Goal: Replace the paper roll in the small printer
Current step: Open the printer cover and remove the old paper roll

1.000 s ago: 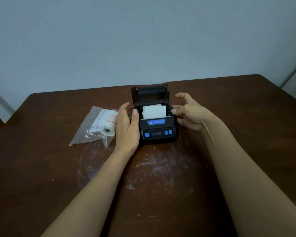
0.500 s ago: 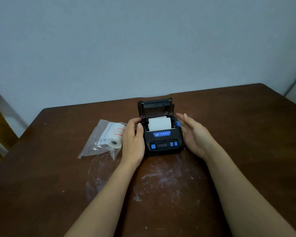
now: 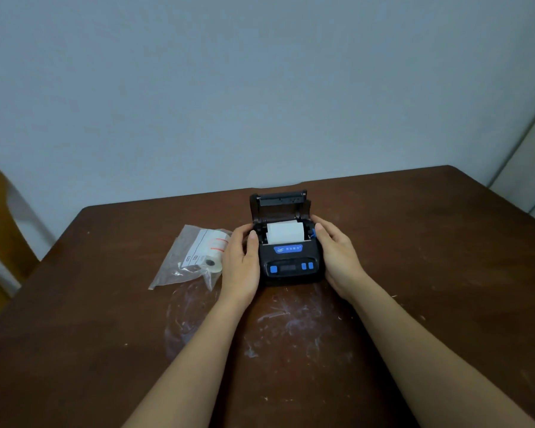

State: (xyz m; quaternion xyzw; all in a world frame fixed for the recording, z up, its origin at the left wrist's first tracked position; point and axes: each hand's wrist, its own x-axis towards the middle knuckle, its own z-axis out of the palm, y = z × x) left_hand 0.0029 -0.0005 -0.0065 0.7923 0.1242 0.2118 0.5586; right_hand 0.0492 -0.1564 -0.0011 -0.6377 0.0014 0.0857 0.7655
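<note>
On printer (image 3: 291, 264) sides, L hand (image 3: 241, 267) & R hand (image 3: 337, 257) rest, fingers straight.

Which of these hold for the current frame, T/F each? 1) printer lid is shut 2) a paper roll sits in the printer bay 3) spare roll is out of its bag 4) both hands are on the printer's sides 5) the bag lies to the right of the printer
1) False. The lid of the printer stands open, hinged up at the back.
2) True. A white paper roll sits in the open bay.
3) False. The spare roll is inside the clear plastic bag.
4) True. The left hand and right hand flank the printer, one against each side.
5) False. The bag lies to the printer's left on the table.
</note>
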